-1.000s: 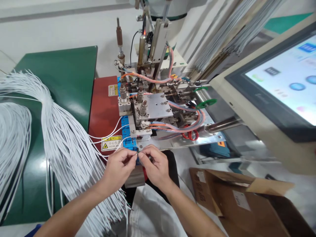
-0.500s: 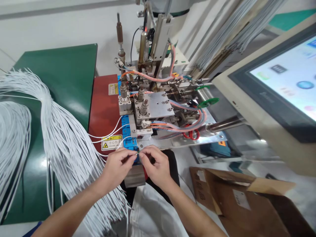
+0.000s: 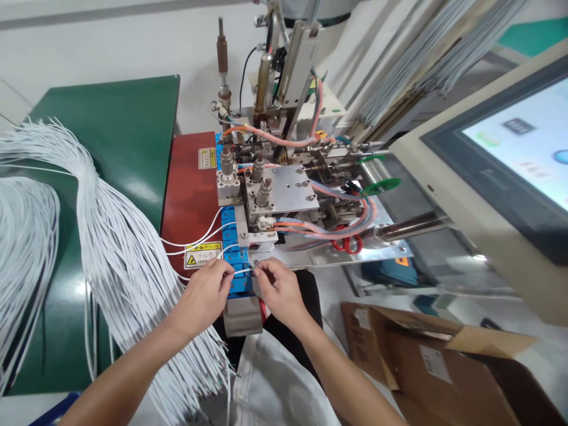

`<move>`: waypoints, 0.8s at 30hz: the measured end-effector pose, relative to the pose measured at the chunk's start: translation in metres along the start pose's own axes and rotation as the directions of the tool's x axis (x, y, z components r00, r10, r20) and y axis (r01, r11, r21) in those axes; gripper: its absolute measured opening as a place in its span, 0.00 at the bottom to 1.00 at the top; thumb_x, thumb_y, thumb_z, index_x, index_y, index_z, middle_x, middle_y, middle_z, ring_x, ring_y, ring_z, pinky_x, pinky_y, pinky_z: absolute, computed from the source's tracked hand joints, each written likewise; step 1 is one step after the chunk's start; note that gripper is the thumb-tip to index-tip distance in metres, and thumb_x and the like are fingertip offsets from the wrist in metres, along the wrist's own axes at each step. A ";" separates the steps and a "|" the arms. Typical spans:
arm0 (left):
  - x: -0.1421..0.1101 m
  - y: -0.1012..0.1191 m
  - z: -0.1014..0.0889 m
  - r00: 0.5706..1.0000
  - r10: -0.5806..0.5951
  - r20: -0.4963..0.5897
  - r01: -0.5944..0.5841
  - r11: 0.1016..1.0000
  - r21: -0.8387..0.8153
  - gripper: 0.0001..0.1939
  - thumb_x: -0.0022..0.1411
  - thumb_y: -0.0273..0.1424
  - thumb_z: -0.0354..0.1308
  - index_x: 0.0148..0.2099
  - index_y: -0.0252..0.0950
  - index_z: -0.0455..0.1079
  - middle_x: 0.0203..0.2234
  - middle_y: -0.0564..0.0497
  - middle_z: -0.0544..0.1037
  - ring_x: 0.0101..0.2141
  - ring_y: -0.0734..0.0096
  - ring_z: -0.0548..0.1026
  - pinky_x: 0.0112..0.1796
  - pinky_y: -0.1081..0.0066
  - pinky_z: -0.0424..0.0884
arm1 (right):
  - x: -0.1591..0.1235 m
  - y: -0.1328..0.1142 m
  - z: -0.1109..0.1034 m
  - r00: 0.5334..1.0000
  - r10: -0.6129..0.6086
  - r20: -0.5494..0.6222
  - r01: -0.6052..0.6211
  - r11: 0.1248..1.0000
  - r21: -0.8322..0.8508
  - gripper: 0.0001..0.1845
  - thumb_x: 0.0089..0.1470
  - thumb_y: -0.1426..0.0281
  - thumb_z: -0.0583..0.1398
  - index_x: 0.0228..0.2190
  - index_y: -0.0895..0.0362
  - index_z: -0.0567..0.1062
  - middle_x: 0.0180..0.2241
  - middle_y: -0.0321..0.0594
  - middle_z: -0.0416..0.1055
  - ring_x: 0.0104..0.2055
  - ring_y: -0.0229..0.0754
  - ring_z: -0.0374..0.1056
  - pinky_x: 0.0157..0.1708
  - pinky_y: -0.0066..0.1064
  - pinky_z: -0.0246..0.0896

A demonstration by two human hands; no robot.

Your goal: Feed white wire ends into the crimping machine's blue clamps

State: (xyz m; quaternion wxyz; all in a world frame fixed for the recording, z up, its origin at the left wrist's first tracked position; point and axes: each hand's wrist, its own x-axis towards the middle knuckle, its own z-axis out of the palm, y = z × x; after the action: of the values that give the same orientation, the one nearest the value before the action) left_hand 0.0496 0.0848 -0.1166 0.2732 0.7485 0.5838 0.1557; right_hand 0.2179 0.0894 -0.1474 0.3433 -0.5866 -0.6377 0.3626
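My left hand (image 3: 208, 290) pinches a white cable (image 3: 242, 271) a short way back from its end. The fingertips of my right hand (image 3: 279, 290) are closed on the tip of that same cable, where the thin cores are too small to make out. Between the two hands the cable lies over the blue fixture blocks (image 3: 231, 236) on the machine's front. Other white cables run from the blocks, further up, towards the big bundle of white cables (image 3: 119, 219) left of my left hand.
The machine (image 3: 284, 189) with metal plates and hoses stands ahead, beside a solder-like wire spool (image 3: 376, 174). A red plate (image 3: 189, 195) and green table (image 3: 128, 112) lie left. A monitor (image 3: 488, 160) juts in at right above a cardboard box (image 3: 426, 355).
My left hand has slid left along the cable, away from my right fingertips, so a stretch of cable shows between them over the blue blocks. The view has shifted slightly.
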 end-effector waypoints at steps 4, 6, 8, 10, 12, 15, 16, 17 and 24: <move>0.001 -0.001 0.002 1.000 -0.011 0.010 0.010 0.997 0.073 0.06 0.61 0.26 0.47 0.34 0.35 0.65 0.29 0.50 0.69 0.31 0.68 0.69 0.35 0.67 0.66 | 0.005 0.000 -0.001 0.993 0.099 0.068 -0.102 0.994 0.043 0.08 0.48 0.70 0.53 0.21 0.57 0.67 0.19 0.34 0.65 0.22 0.36 0.60 0.23 0.26 0.54; 0.003 0.001 0.002 1.000 -0.007 0.015 0.005 0.995 0.101 0.07 0.61 0.25 0.46 0.34 0.34 0.65 0.29 0.50 0.70 0.31 0.67 0.70 0.35 0.66 0.66 | 0.006 0.003 -0.002 0.992 0.102 0.081 -0.106 0.993 0.051 0.08 0.48 0.70 0.53 0.20 0.56 0.66 0.19 0.33 0.64 0.21 0.36 0.60 0.23 0.26 0.54; 0.004 0.002 0.000 1.000 0.009 0.021 -0.011 0.995 0.103 0.07 0.61 0.24 0.47 0.34 0.34 0.66 0.29 0.49 0.70 0.32 0.67 0.70 0.36 0.66 0.66 | 0.007 0.006 -0.003 0.993 0.070 0.094 -0.074 0.996 0.042 0.08 0.49 0.70 0.52 0.21 0.56 0.66 0.19 0.33 0.64 0.22 0.36 0.60 0.23 0.25 0.54; 0.005 0.003 -0.001 1.000 0.010 0.028 -0.012 0.995 0.095 0.07 0.61 0.24 0.47 0.34 0.34 0.66 0.29 0.49 0.71 0.32 0.67 0.70 0.37 0.66 0.66 | 0.008 0.008 -0.005 0.995 0.030 0.093 -0.030 1.000 0.007 0.11 0.52 0.68 0.51 0.22 0.56 0.66 0.20 0.34 0.65 0.23 0.36 0.60 0.25 0.26 0.54; 0.006 0.003 -0.001 1.000 0.002 0.031 -0.005 0.995 0.095 0.08 0.61 0.24 0.47 0.34 0.34 0.67 0.29 0.49 0.71 0.32 0.67 0.71 0.37 0.67 0.66 | 0.009 0.010 -0.003 0.996 -0.002 0.084 0.006 0.999 -0.045 0.13 0.55 0.66 0.48 0.22 0.55 0.65 0.21 0.34 0.65 0.24 0.36 0.61 0.26 0.26 0.54; 0.005 0.001 0.000 1.000 0.024 0.020 -0.026 0.994 0.109 0.08 0.61 0.24 0.47 0.34 0.34 0.67 0.29 0.49 0.71 0.32 0.67 0.71 0.37 0.67 0.67 | 0.008 0.011 0.006 0.998 -0.042 0.041 0.046 0.995 -0.093 0.16 0.57 0.64 0.47 0.21 0.55 0.62 0.19 0.33 0.61 0.22 0.36 0.59 0.25 0.27 0.52; 0.004 0.001 0.001 0.999 0.030 0.012 -0.031 0.992 0.123 0.09 0.61 0.24 0.46 0.34 0.34 0.67 0.29 0.49 0.71 0.33 0.67 0.71 0.37 0.67 0.67 | 0.008 0.012 0.010 0.999 -0.048 0.021 0.050 0.995 -0.091 0.16 0.57 0.65 0.47 0.19 0.54 0.60 0.18 0.33 0.60 0.21 0.36 0.57 0.23 0.27 0.51; 0.003 0.002 0.001 0.999 0.032 0.011 -0.034 0.989 0.143 0.09 0.62 0.24 0.46 0.35 0.33 0.68 0.29 0.48 0.71 0.33 0.67 0.71 0.38 0.67 0.67 | 0.007 0.013 0.015 0.999 -0.050 -0.003 0.049 0.995 -0.082 0.17 0.57 0.65 0.46 0.18 0.54 0.59 0.17 0.32 0.58 0.20 0.36 0.55 0.22 0.26 0.50; -0.006 0.018 -0.004 0.991 0.060 0.120 -0.109 0.880 0.463 0.11 0.58 0.19 0.46 0.39 0.30 0.69 0.31 0.43 0.73 0.35 0.58 0.70 0.37 0.59 0.68 | 0.008 0.018 0.017 1.000 -0.008 -0.007 0.008 1.000 0.012 0.19 0.57 0.62 0.48 0.17 0.55 0.58 0.17 0.30 0.55 0.20 0.34 0.54 0.22 0.25 0.50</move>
State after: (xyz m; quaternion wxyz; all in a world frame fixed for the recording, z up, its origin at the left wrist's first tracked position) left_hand 0.0599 0.0771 -0.1027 0.1067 0.8240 0.5563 -0.0165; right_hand 0.2115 0.0974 -0.1709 0.3503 -0.5833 -0.6366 0.3631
